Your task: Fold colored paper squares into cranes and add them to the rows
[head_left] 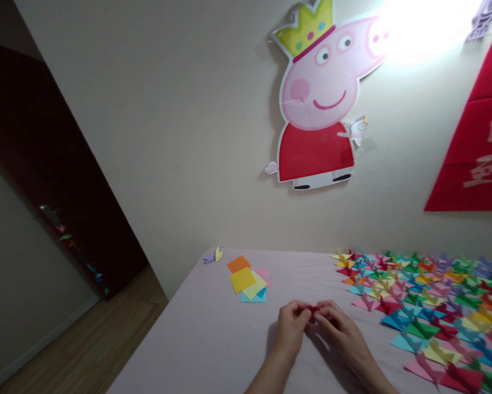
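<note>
Between both hands is a small piece of folded red paper (pixel 312 310), mostly hidden by the fingers. My left hand (pixel 291 324) pinches its left side with thumb and forefinger. From the other side my right hand (pixel 338 324) grips it the same way, fingers curled and thumb in front. Both hands are just above the pale pink tabletop cover (pixel 213 339). Beyond my left hand lie loose square sheets of paper (pixel 242 280) in orange, yellow, pale yellow, pink and blue, overlapping one another.
Rows of colourful folded paper cranes (pixel 430 312) cover the right side. Two folded pieces, one yellow (pixel 218 254) and one purple (pixel 209 258), lie at the far left corner. Behind stands a wall with a cartoon pig cutout (pixel 315 153); a dark door (pixel 52 164) is at left.
</note>
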`<state>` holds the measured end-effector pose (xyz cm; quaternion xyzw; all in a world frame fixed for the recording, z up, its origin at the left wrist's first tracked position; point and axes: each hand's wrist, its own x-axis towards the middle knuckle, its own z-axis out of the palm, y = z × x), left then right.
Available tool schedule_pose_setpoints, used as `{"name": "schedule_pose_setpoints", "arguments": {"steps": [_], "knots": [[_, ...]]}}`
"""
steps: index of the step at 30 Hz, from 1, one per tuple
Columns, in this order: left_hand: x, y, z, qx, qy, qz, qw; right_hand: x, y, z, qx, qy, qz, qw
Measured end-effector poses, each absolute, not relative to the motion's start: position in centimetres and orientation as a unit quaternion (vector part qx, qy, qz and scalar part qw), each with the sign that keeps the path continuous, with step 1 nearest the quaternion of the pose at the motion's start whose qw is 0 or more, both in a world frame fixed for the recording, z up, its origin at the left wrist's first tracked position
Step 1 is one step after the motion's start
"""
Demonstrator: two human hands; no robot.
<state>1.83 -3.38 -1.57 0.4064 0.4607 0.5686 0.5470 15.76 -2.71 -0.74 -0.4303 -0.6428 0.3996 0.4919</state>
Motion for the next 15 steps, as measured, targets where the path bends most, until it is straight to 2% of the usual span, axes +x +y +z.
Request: {"name": "schedule_pose_setpoints", "arguments": {"steps": [15], "knots": [[1.5, -3.2, -1.6, 0.400, 0.452, 0.586, 0.541, 15.9, -2.5, -1.9, -0.455, -0.646, 0.379, 0.482]]}}
